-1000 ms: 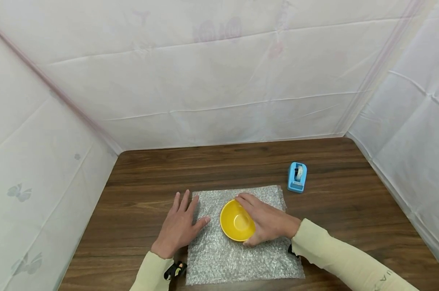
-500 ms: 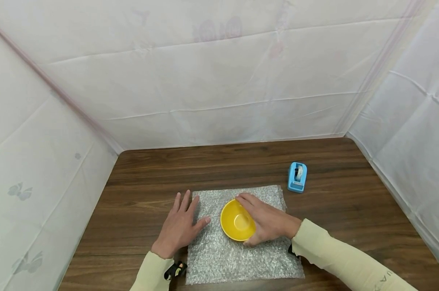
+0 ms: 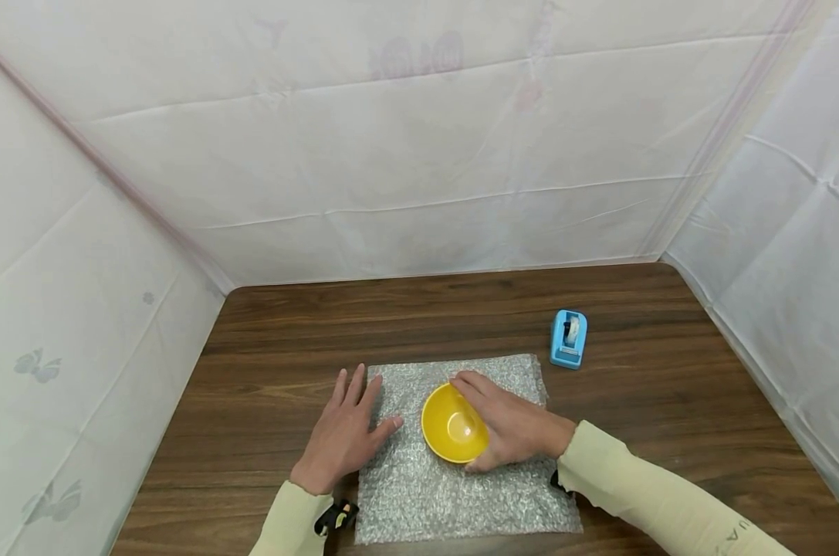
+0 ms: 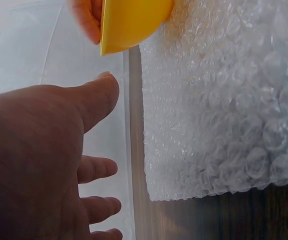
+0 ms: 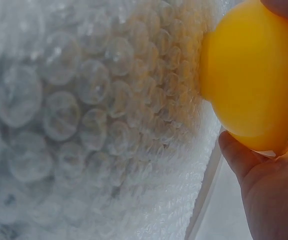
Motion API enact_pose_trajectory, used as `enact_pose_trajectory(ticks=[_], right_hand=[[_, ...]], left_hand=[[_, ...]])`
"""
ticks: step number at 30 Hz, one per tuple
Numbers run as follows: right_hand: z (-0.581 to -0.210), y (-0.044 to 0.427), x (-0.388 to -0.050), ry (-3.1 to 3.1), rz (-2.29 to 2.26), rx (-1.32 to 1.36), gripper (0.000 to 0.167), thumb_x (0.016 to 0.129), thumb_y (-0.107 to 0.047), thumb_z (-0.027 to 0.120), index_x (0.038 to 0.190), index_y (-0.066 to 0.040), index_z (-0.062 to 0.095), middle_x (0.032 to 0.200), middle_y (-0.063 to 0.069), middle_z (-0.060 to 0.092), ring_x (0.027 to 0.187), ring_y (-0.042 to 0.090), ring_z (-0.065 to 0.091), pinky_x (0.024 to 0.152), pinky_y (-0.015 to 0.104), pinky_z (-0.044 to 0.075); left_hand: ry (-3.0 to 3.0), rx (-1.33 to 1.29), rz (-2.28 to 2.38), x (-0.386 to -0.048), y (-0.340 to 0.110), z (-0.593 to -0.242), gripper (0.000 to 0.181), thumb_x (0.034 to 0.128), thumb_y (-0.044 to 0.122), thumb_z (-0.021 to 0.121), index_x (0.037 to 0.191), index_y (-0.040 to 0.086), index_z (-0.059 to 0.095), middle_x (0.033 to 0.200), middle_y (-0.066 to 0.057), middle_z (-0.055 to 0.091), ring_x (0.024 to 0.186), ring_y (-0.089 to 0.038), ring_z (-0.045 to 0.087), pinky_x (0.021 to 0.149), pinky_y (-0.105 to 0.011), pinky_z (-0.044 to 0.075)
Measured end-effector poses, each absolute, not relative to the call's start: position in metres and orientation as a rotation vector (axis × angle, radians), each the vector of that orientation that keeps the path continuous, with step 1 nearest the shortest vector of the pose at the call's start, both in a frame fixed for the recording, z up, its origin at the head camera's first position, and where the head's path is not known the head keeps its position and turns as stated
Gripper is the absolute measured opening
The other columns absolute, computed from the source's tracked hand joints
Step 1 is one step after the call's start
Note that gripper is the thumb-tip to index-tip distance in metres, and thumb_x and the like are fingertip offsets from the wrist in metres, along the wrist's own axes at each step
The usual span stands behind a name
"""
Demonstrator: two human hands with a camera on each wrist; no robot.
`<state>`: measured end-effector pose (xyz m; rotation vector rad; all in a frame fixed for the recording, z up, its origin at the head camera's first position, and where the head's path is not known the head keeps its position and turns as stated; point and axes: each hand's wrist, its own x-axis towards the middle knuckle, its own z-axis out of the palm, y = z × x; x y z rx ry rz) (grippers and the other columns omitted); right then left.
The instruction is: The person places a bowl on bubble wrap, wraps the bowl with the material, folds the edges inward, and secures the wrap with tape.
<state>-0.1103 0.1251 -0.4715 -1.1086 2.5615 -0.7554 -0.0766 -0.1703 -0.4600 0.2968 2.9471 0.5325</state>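
On tabletop point(image 3: 280, 332), bubble wrap point(image 3: 454, 498) lies flat, yellow bowl point(image 3: 448, 427) upright at its middle. Right hand point(image 3: 505, 423) curls grip round bowl's right side, likely steadying it. Left hand point(image 3: 341, 434) spread, holding nothing, at wrap's left edge.

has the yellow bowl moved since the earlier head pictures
No, not visibly: in the head view, the yellow bowl keeps its place on the bubble wrap, with no clear shift against the blue tape dispenser.
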Motion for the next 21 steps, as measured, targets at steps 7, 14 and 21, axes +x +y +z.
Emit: enact_pose_trajectory(ticks=[7,14,21], right_hand=[[-0.476,0.1272,-0.1087,2.569,-0.766,-1.083,0.124,0.068,-0.055,0.091,0.161,-0.002,0.029,0.162,0.012,0.035,0.142,0.025,0.049,0.117,0.048,0.048],[-0.4785,0.1284,-0.1077,2.574,-0.771,-1.075,0.124,0.069,-0.057,0.09,0.162,-0.003,0.029,0.163,0.013,0.034,0.144,0.027,0.049,0.117,0.049,0.048],[-0.4776,0.1295,-0.1082,2.579,-0.741,-1.086,0.123,0.07,-0.058,0.089,0.162,-0.003,0.028,0.164,0.012,0.033,0.143,0.026,0.049,0.116,0.048,0.049]], left_hand=[[2.948,0.303,0.542,-0.0772,-0.1696,-0.4613,0.075,0.0988,0.049,0.067,0.155,0.003,0.047,0.168,-0.029,0.028,0.157,-0.054,0.02,0.122,-0.068,0.03],[2.943,0.302,0.546,-0.0771,-0.1687,-0.4615,0.075,0.0991,0.048,0.067,0.155,0.002,0.047,0.168,-0.029,0.028,0.157,-0.054,0.02,0.123,-0.068,0.029],[2.944,0.3,0.534,-0.0765,-0.1685,-0.4625,0.075,0.0989,0.049,0.067,0.155,0.003,0.047,0.168,-0.029,0.028,0.157,-0.054,0.02,0.122,-0.068,0.03]])
